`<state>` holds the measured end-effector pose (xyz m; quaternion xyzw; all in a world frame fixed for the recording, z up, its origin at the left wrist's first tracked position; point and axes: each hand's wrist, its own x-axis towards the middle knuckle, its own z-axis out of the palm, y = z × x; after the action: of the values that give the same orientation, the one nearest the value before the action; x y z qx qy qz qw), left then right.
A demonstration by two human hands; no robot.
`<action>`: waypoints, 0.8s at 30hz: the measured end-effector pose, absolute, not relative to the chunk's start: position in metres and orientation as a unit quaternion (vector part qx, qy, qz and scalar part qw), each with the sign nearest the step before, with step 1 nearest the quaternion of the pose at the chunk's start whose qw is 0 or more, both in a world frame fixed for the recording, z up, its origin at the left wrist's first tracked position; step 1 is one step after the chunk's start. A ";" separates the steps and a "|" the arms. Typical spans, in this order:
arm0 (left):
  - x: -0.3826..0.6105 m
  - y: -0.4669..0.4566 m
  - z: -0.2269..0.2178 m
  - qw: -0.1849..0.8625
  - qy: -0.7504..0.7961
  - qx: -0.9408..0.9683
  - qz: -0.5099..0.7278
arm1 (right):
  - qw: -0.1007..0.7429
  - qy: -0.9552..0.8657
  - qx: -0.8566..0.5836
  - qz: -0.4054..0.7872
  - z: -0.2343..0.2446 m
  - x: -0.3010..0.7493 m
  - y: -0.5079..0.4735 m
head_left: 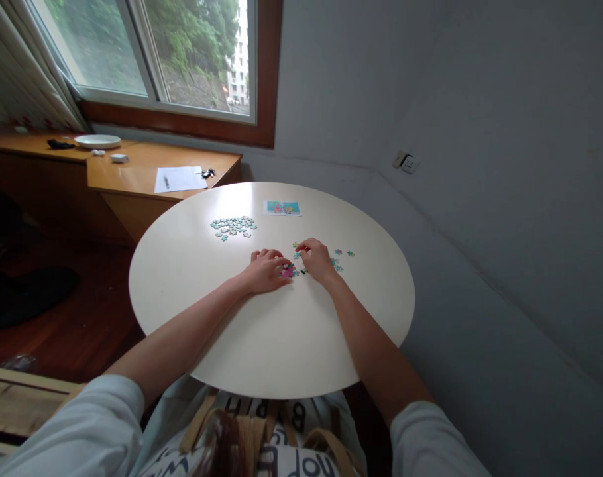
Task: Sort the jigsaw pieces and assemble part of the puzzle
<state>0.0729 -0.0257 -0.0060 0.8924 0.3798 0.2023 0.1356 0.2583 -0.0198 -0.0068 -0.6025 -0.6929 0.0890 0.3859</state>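
Observation:
On the round white table [262,344] my left hand [266,270] rests with curled fingers against a small pink and teal cluster of joined puzzle pieces [287,270]. My right hand [317,260] lies just to its right, fingers pinched on a small teal puzzle piece [298,250]. A few loose pieces [342,254] lie right of that hand. A pile of loose teal pieces [233,226] sits farther back on the left. A small printed reference picture [282,208] lies near the far edge.
A wooden desk [132,173] under the window [147,53] carries a white plate [97,141], a sheet of paper with a pen [178,179] and small items. Grey walls close in on the right, with a wall socket [405,161].

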 end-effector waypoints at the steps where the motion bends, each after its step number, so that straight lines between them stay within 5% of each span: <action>1: 0.073 -0.026 -0.006 0.135 0.378 0.895 0.192 | 0.384 -0.692 -0.604 0.091 -0.007 0.259 -0.020; 24: 0.065 -0.005 -0.016 0.162 0.452 0.838 0.257 | 0.222 -0.666 -0.706 0.095 -0.004 0.259 -0.025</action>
<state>0.0650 -0.0054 -0.0161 0.8385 0.4524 0.2571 0.1621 0.2585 -0.0251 -0.0041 -0.7056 -0.6661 0.0949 0.2225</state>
